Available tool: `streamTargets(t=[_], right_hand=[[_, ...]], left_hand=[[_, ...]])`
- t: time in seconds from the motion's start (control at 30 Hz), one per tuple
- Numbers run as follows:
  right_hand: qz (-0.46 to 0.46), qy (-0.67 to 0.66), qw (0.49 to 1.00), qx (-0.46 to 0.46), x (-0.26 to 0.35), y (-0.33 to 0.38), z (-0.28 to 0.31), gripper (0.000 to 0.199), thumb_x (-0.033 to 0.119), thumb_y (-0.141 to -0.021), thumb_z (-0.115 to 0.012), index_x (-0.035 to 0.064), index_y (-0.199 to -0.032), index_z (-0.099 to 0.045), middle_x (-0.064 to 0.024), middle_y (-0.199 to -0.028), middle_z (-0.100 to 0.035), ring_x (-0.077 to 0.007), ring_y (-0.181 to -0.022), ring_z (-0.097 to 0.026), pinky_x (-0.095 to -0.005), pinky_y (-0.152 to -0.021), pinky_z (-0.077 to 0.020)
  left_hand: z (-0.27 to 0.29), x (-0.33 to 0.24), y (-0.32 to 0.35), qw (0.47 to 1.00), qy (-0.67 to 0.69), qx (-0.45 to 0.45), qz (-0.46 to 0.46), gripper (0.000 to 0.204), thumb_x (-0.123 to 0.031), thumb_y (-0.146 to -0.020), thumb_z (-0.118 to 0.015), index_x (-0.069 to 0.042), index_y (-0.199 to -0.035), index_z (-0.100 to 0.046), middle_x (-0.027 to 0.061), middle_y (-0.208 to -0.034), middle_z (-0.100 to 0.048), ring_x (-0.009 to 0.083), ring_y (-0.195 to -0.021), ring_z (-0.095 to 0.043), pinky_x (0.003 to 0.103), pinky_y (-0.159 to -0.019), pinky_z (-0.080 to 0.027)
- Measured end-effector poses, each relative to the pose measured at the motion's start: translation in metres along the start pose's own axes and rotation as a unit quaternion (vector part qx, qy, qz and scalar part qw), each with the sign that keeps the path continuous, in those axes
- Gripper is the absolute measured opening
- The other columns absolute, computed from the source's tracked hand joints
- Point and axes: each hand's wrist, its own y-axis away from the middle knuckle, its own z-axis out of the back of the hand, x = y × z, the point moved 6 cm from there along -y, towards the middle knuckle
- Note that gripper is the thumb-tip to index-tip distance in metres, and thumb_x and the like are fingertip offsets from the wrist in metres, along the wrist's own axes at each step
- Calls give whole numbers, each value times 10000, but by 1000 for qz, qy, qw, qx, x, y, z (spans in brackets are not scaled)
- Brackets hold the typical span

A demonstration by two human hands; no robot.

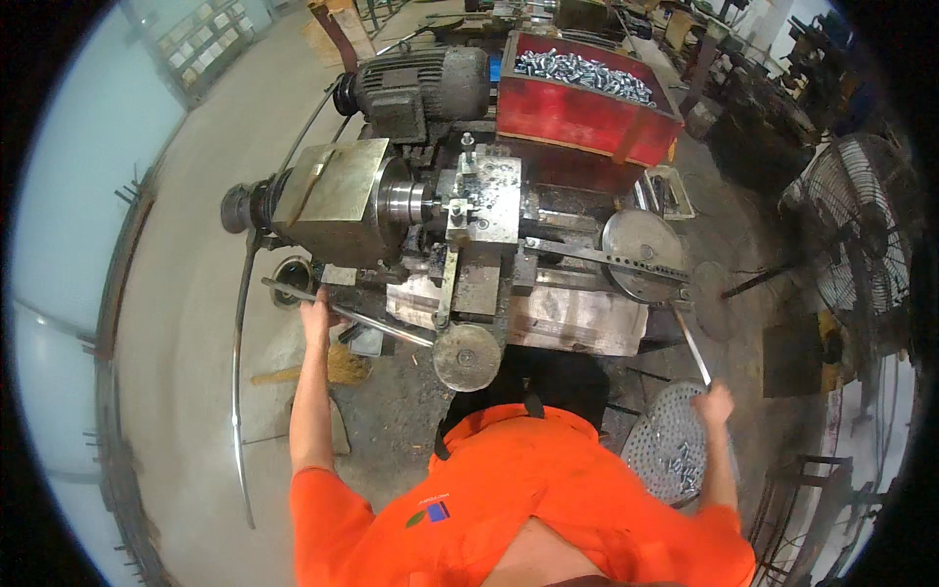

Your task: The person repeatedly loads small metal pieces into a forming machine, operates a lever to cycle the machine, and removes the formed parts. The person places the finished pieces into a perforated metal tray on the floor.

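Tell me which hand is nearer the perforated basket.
Right. The right hand grips the right lever close by the perforated basket; the left hand is much farther off, to the basket's left, on the left lever.

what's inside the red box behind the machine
The red box holds a heap of small shiny metal pieces. The heap covers the bottom, so what lies underneath, if anything else, cannot be seen.
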Motion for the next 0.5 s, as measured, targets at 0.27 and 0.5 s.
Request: streamTargets(t=[0.27,0.5], right_hand=[[-104,-465,874,95,94,97,-24,331,187,-600,-558,-34,-846,-586,-125,-617,-522,-205,-591,-508,-328,-566,-421],[48,-458,885,68,119,103,10,287,171,-622,-582,-25,-832,-587,-136,-639,-537,-213,-607,-531,-331,-564,-429]], left_hand=[[1,22,-26,998,-1,-22,-52,231,-180,-850,-523,44,-906,-509,125,-721,-590,221,-546,-607,324,-431,-511],[6,18,-24,999,-38,-12,2,277,-228,-881,-505,47,-850,-492,113,-636,-568,244,-488,-600,328,-405,-520]])
